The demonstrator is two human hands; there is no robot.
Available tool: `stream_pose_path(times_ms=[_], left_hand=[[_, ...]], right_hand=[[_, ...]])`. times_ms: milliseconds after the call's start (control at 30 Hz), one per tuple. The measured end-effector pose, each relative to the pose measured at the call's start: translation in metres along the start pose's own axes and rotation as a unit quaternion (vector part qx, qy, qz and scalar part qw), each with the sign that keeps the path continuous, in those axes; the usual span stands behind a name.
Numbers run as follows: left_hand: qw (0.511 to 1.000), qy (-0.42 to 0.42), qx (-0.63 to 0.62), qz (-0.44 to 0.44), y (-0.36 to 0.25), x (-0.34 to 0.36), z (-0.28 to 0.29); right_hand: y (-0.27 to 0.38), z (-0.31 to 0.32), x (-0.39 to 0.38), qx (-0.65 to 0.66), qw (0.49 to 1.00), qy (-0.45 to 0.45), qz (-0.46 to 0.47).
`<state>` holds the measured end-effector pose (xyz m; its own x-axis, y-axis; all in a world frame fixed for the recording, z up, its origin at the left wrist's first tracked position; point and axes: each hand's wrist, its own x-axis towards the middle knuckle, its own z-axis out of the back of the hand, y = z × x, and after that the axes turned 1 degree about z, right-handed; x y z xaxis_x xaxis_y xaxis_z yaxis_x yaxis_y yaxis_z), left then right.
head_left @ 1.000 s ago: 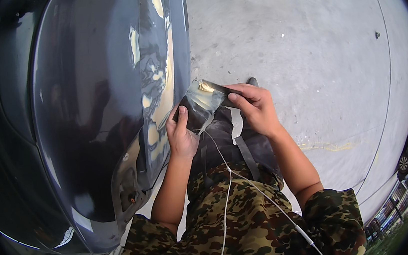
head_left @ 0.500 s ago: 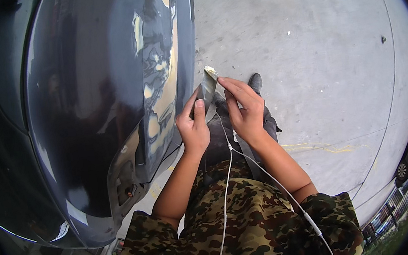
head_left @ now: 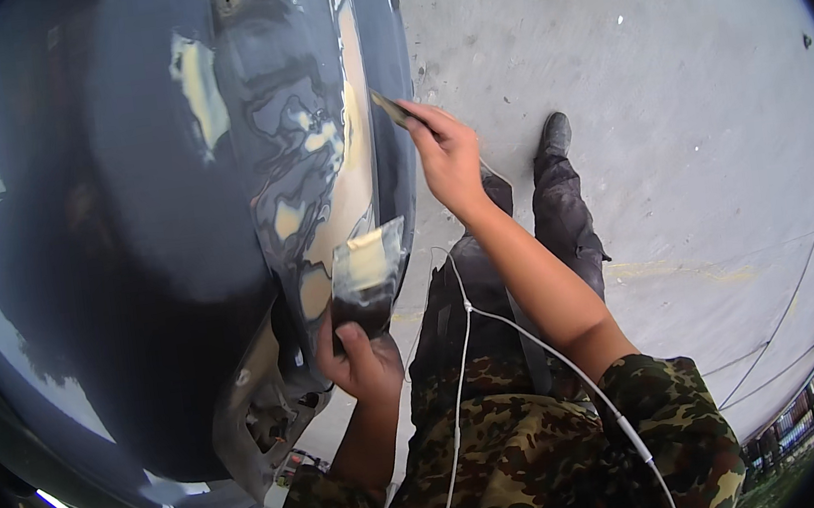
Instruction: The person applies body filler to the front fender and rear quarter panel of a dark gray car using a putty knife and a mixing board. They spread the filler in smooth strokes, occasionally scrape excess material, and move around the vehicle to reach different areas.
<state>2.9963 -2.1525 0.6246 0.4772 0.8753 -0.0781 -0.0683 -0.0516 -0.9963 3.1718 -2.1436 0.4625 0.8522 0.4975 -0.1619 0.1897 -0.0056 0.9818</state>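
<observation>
The left grip (head_left: pixel 364 364) is closed around the near end of a dark flat plate (head_left: pixel 366 314), its thumb laid on the upper face and the other fingers partly hidden at the side and beneath; the plate extends forward from this grip, away from the body, tilted slightly to the right, with cream paste (head_left: pixel 365 256) smeared over its far half and the dark surface showing nearer the thumb; the right grip (head_left: pixel 449 154) pinches a thin blade (head_left: pixel 388 108) between thumb and fingers, and the blade juts out ahead of the fingertips to the left, its yellowish tip at the right-hand border of a grey car panel (head_left: pixel 160 202); whether that tip touches the panel I cannot tell; the plate is well apart from the blade, nearer to the body, and overlaps the panel's lower right part in the view, though contact there cannot be made out either; on the panel a cream patch (head_left: pixel 200 92) stands apart at the upper left, while a long pale streak (head_left: pixel 346 176) runs down close to the right edge, between the isolated patch and the blade; to the right spreads a pale concrete floor (head_left: pixel 693 121), on which a dark shoe (head_left: pixel 557 132) rests; a white cable (head_left: pixel 467 307) hangs in front of the camouflage shirt (head_left: pixel 521 462) and the dark trousers (head_left: pixel 562 206)
</observation>
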Motion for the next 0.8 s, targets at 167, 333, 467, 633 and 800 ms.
stream_pose_path(times_ms=[167,333,467,633,800], left_hand=[[0.989,-0.124,0.013,0.082,-0.002,-0.017,0.002],[0.993,-0.104,0.021,0.059,0.008,-0.020,0.013],[0.991,-0.115,-0.002,0.067,0.016,-0.033,0.025],[0.996,-0.083,-0.005,0.042,0.023,-0.036,0.033],[0.993,-0.113,0.012,0.042,0.021,-0.029,0.022]], right_hand=[[-0.024,-0.033,0.020,0.005,0.999,-0.039,0.026],[-0.025,-0.039,0.022,-0.007,0.999,-0.024,0.038],[-0.030,-0.042,0.004,-0.007,0.999,-0.015,0.030],[-0.031,-0.053,-0.035,0.001,1.000,-0.025,0.017],[-0.027,-0.050,-0.070,-0.017,1.000,-0.020,-0.008]])
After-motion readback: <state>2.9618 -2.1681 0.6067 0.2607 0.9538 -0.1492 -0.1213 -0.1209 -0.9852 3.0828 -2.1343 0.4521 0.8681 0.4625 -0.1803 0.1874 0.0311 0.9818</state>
